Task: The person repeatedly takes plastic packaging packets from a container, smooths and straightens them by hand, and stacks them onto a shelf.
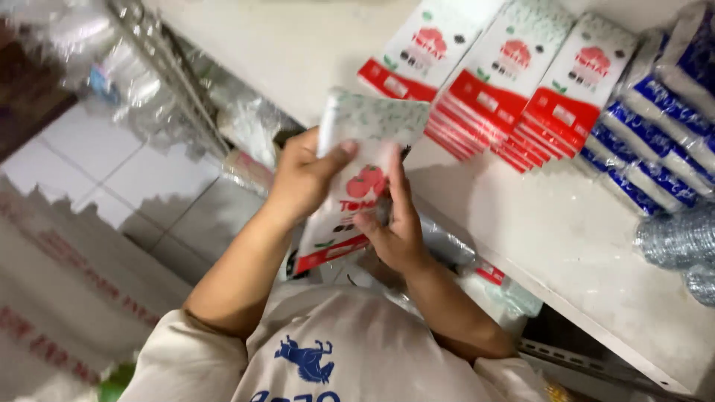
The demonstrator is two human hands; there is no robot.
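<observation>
Both my hands hold one flat white packet (357, 160) with a tomato picture and a red band at its lower end. My left hand (302, 175) grips its left edge, thumb laid across the front. My right hand (395, 219) holds the right side, fingers stretched up along the front. The packet is tilted and hovers just off the front edge of a white shelf (551, 231). On the shelf lie three overlapping rows of the same red and white packets (514, 89).
Blue and white packets (655, 126) are stacked at the shelf's right end, with silvery rolls (681, 238) below them. Clear plastic bags (246, 123) hang off a metal upright (167, 63) at the left. A printed white sack (67, 290) stands on the tiled floor (141, 179).
</observation>
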